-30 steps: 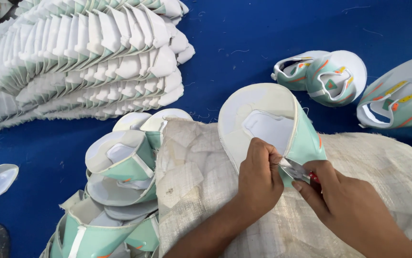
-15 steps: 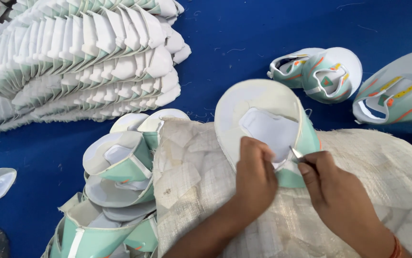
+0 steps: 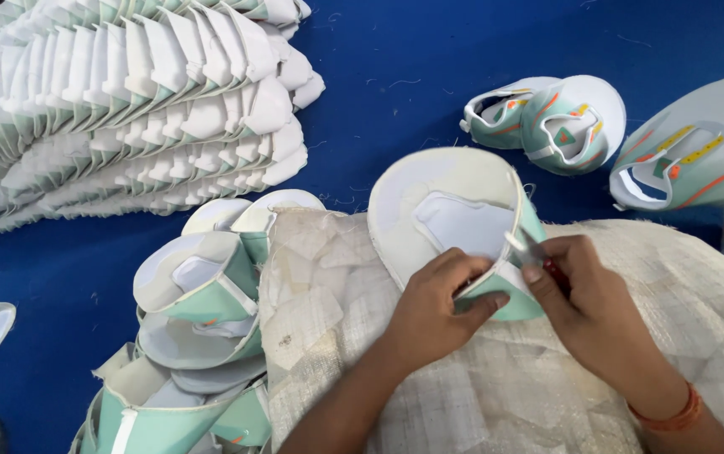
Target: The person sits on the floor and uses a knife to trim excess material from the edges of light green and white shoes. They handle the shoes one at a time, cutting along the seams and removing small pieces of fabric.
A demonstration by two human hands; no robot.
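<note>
Now both hands, left hand (image 3: pixel 429 315) and right hand (image 3: pixel 584 303), grip a mint shoe upper (image 3: pixel 446 210).

Deep blue cloth-covered bench surface (image 3: pixel 395 67) fills view, flecked with pale thread scraps and lint. Coarse beige woven sacking sheet (image 3: pixel 496 395) spread over bench's near part, patched and frayed along edges. Blue surface stretches beyond sacking and to its left. Light even, soft, shadows faint. No walls or windows visible.

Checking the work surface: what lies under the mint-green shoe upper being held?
Under the mint-green shoe upper, a beige woven sack cloth; beneath the cloth stays covered.
</note>
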